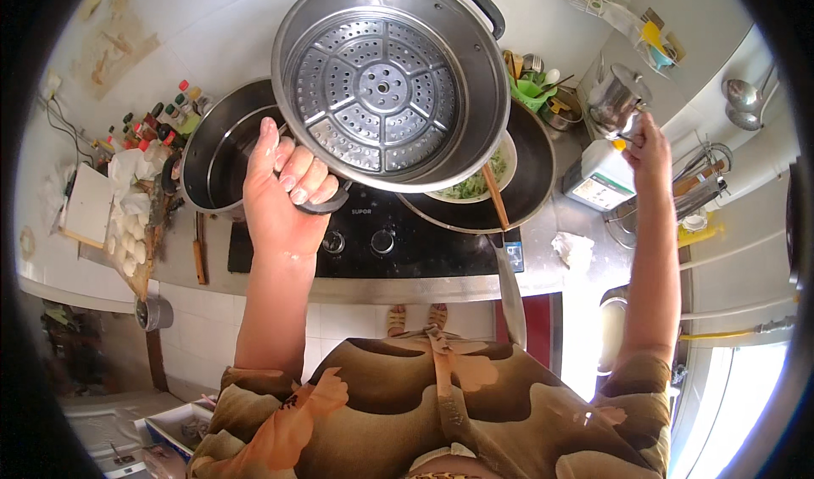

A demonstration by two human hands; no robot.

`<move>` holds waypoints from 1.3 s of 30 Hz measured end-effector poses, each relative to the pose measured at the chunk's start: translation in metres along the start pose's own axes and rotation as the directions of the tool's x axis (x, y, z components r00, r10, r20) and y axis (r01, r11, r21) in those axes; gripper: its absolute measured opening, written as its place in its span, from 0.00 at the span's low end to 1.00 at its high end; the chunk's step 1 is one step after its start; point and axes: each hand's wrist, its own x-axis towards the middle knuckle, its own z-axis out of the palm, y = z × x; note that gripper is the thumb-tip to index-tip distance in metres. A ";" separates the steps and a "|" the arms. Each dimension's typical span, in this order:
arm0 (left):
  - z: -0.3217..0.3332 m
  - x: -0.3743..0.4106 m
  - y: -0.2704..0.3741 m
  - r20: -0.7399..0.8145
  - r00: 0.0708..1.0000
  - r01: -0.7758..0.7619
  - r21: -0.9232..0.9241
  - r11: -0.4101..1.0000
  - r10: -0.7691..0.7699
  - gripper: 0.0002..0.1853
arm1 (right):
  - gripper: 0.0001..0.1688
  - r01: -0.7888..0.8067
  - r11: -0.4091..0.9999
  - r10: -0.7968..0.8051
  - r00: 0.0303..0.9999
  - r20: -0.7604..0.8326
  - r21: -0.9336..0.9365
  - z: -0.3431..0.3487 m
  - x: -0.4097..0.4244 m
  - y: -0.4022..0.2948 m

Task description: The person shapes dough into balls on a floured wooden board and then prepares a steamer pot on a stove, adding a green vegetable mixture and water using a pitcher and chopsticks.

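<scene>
My left hand (286, 186), with whitish residue on its fingers, grips one black handle of a stainless-steel steamer tier (385, 120). Tilted toward me, the tier shows its perforated bottom, with nothing on it. Below and to its left stands a deep metal pot (213, 161), partly hidden by the tier and hand. My right hand (645, 151) holds a lidded metal pot (615, 107) by its handle, raised at the right. Under the tier's right side, a wok (539, 155) contains a bowl of chopped greens (505, 167) with wooden chopsticks (493, 196) leaning out.
A black gas stove (407, 250) spans the counter's front. Left are dough pieces (130, 250) on a board, a wooden-handled tool (200, 256) and several condiment bottles (152, 120). A white jug (598, 177) stands below my right hand; ladles (744, 100) hang right. The wok's handle (510, 294) overhangs the edge.
</scene>
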 end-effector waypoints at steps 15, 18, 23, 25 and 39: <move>0.009 0.013 0.031 0.073 0.974 0.221 -0.054 0.974 -0.216 0.23 | 0.20 0.068 0.975 0.056 0.846 0.530 -0.212 0.059 -0.144 -0.163; 0.010 0.015 0.030 0.069 0.968 0.245 -0.022 0.969 -0.243 0.23 | 0.21 0.075 0.943 0.119 0.834 0.539 -0.324 0.094 -0.159 -0.163; 0.010 0.015 0.031 0.119 0.943 0.316 -0.038 0.948 -0.310 0.23 | 0.22 0.168 0.900 0.115 0.798 0.592 -0.401 0.138 -0.150 -0.152; 0.011 0.013 0.031 0.123 0.938 0.330 -0.042 0.943 -0.323 0.23 | 0.21 0.187 0.888 0.095 0.820 0.564 -0.421 0.149 -0.135 -0.149; 0.015 0.016 0.017 0.104 0.959 0.263 0.029 0.964 -0.264 0.23 | 0.22 0.210 0.777 0.062 0.912 0.404 -0.593 0.075 -0.117 -0.165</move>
